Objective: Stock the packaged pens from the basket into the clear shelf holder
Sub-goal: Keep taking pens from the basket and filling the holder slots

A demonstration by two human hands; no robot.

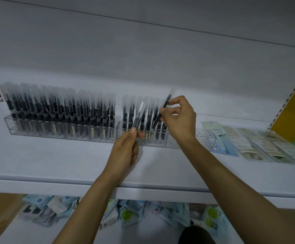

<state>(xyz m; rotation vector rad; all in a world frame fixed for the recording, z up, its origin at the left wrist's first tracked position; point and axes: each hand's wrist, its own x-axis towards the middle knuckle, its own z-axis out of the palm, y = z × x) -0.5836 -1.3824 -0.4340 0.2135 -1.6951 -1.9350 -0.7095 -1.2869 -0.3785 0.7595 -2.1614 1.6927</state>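
1. Nearest, on the lower shelf, blue and green packets (125, 213) lie in a loose heap
2. Above them runs the front edge of the white shelf (55, 182), and both forearms reach over it
3. The left hand (125, 152) has its fingers curled, and the thumb presses the lower ends of a small bundle of packaged pens (138, 118) against the fingertips; the bundle fans upward in front of the holder
4. The right hand (178, 118) is higher and just beyond, pinching a single packaged pen (164, 108) between thumb and forefinger near its middle, the other fingers loosely bent; the pen tilts, top to the right, its lower tip just above the pens in the holder's right part
5. The clear holder (62, 136) stands along the shelf, with upright stocked pens (55, 111) packed in its left part and fewer on the right
6. Flat packets (248, 143) lie on the shelf to the right of the holder
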